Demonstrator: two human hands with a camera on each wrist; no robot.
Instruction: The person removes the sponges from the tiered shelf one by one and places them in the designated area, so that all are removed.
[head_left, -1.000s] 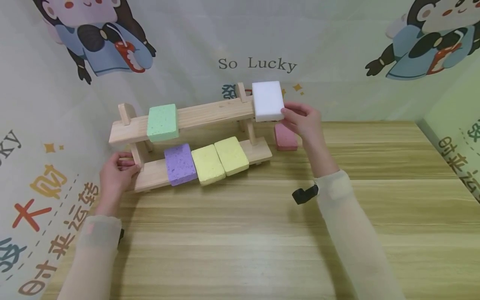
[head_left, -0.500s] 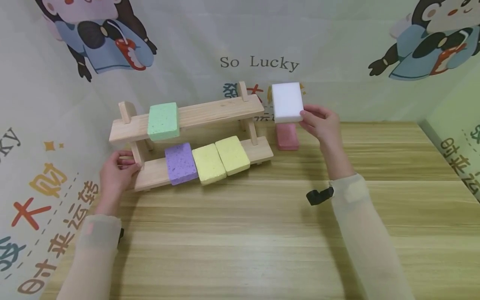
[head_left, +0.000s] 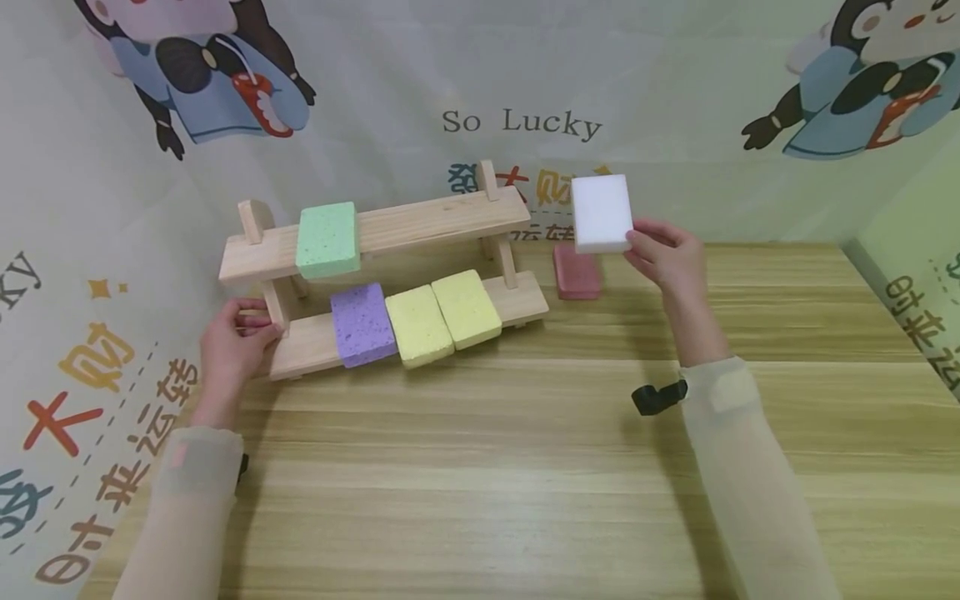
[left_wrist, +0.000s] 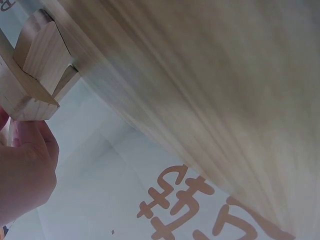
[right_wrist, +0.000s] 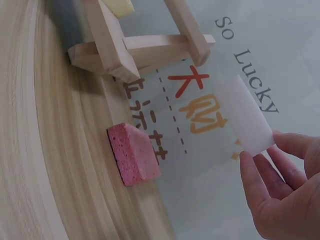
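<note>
My right hand pinches a white sponge by its lower right corner, held in the air to the right of the two-tier wooden rack. In the right wrist view the thumb and fingers grip the edge of that white sponge. At the rack's left end, my left hand grips the lower shelf by its upright. A green sponge lies on the upper shelf. On the lower shelf sit a purple sponge and two yellow sponges side by side.
A pink sponge lies on the wooden table just right of the rack, below the white one in the head view. Behind stands a printed cloth backdrop, which also lines both sides.
My right hand has carried the white sponge rightward and slightly down, from in front of the upper shelf's right end to beyond it. My left hand keeps its place on the rack.
</note>
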